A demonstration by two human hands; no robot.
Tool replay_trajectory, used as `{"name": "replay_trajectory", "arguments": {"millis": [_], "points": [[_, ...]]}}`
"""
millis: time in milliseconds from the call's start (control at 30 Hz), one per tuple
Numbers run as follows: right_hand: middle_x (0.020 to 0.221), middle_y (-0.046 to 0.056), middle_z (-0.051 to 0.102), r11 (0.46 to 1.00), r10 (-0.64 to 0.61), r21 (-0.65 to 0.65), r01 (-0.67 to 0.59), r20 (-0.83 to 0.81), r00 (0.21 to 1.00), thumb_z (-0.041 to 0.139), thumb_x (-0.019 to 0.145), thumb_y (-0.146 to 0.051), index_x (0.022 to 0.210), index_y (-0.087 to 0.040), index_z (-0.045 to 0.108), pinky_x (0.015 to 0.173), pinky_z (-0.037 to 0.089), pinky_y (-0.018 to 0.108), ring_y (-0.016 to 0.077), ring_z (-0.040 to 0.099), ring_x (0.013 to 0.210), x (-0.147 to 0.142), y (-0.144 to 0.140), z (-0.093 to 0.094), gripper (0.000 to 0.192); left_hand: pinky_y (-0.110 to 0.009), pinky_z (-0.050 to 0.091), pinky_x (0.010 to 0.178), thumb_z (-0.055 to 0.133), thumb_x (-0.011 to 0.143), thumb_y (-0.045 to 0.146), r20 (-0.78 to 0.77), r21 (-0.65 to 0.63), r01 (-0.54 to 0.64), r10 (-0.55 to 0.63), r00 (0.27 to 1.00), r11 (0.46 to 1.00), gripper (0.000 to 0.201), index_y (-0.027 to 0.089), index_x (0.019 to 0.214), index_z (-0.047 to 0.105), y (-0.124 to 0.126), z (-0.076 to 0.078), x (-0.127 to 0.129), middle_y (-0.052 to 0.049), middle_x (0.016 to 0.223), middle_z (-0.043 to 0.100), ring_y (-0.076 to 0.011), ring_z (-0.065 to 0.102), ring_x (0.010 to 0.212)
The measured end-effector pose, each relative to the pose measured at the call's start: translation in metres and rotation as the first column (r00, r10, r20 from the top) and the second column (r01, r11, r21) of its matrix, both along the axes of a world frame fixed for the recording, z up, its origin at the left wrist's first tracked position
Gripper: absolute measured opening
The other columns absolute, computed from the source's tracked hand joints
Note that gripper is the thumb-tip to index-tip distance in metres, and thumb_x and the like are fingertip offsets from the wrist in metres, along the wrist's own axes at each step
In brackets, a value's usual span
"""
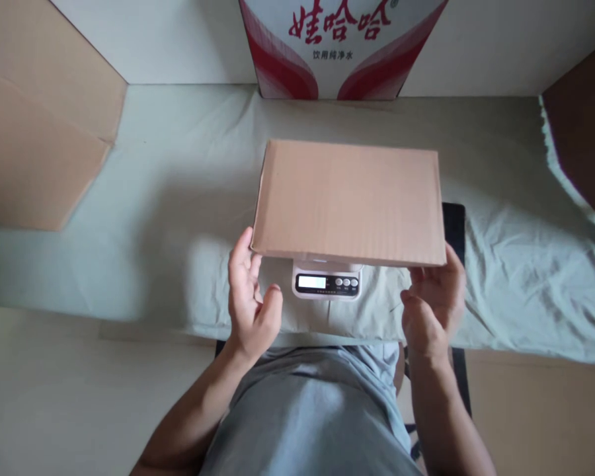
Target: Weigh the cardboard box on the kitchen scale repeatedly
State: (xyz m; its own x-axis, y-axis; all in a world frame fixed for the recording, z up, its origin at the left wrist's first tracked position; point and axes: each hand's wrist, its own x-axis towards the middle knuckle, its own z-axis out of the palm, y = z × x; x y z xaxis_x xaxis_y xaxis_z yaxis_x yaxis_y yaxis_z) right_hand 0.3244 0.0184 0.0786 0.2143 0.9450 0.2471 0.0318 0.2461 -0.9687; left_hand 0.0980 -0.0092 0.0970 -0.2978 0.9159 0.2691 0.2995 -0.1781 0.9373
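A plain brown cardboard box (pixel 350 198) is level over a small white kitchen scale (pixel 327 285); it hides most of the scale. Whether the box rests on the scale's plate I cannot tell. The scale's lit display and its row of buttons show at the box's front edge. At the box's front left corner, the fingers of my left hand (pixel 252 291) hold its side, with the thumb apart from it. My right hand (pixel 434 301) grips the front right corner, its fingers partly hidden under the box and its thumb off the cardboard.
A grey-green cloth (pixel 198 152) covers the table. Behind stands a white and red carton (pixel 327 73) with Chinese lettering. Large cardboard panels rise at the left (pixel 44 125) and right (pixel 585 125). Part of a flat black object (pixel 455 228) shows beside the box's right side.
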Motion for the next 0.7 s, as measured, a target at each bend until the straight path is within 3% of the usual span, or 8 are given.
{"name": "replay_trajectory", "arguments": {"millis": [167,233,400,700], "points": [[0.14,0.002,0.05,0.988,0.038,0.151,-0.038,0.002,0.999,0.07,0.064,-0.038,0.136,-0.035,0.046,0.118,0.031,0.056,0.0305,0.042,0.138,-0.001,0.047,0.017,0.076,-0.053,0.03,0.119,0.057,0.079,0.019,-0.017,0.16,0.066,-0.065,0.998,0.985,0.073,0.036,0.144,0.029,0.048,0.012,-0.001,-0.005,0.153,0.035,-0.026,0.03,0.147],[0.141,0.001,0.048,0.978,0.081,0.196,-0.074,-0.027,0.996,0.069,0.061,-0.035,0.135,-0.035,0.047,0.12,0.028,0.055,0.0303,0.038,0.141,-0.002,0.07,0.017,0.077,-0.052,0.031,0.119,0.058,0.081,0.026,-0.03,0.199,0.082,-0.078,0.997,0.977,0.07,0.038,0.143,0.028,0.073,0.006,-0.004,-0.005,0.152,0.035,-0.0256,0.031,0.146],[0.149,-0.001,0.042,0.981,0.118,0.156,-0.115,-0.007,0.993,0.065,0.061,-0.032,0.136,-0.038,0.042,0.122,0.024,0.056,0.0302,0.029,0.147,-0.007,0.111,0.002,0.079,-0.049,0.033,0.118,0.058,0.084,0.035,-0.061,0.217,0.081,-0.069,0.996,0.973,0.067,0.035,0.142,0.026,0.122,-0.021,-0.013,-0.006,0.15,0.036,-0.0246,0.032,0.144],[0.145,0.005,0.047,0.989,0.149,-0.007,-0.15,-0.014,0.989,0.067,0.065,-0.044,0.133,-0.032,0.044,0.115,0.035,0.056,0.0308,0.041,0.139,-0.011,0.123,-0.027,0.072,-0.042,0.042,0.112,0.056,0.084,0.022,0.002,0.052,0.03,-0.031,1.0,0.998,0.06,0.03,0.138,0.034,0.131,-0.055,-0.019,-0.008,0.145,0.043,-0.0236,0.04,0.14]]}}
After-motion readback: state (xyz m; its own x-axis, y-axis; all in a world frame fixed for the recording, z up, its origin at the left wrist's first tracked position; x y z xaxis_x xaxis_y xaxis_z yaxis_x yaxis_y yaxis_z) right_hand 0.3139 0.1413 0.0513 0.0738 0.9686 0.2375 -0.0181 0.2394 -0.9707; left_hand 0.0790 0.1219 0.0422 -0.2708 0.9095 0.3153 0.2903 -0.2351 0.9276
